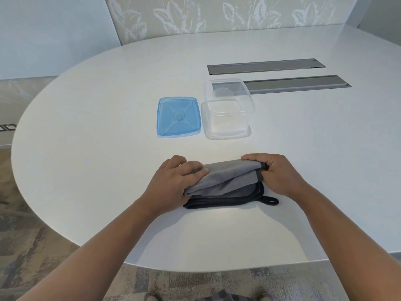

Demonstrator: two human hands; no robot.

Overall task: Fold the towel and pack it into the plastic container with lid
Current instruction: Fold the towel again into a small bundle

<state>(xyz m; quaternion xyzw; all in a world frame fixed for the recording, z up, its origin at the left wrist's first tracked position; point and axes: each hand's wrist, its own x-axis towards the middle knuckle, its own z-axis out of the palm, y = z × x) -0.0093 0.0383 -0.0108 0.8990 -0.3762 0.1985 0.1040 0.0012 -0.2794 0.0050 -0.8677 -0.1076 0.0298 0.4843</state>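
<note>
A grey towel (227,183) with black trim and a small hanging loop lies folded in layers on the white table, near its front edge. My left hand (175,179) grips the towel's left end, fingers over the top layer. My right hand (275,172) pinches the top layer's right edge, lifted slightly off the layers below. Farther back stands the clear plastic container (227,109), lying tilted on its side with its opening towards me. Its blue lid (178,117) lies flat just left of it.
Two long grey cable-port flaps (265,66) are set into the white table (97,127) behind the container, which partly covers the nearer one. The table's curved edge runs left and front; patterned floor and my feet show below.
</note>
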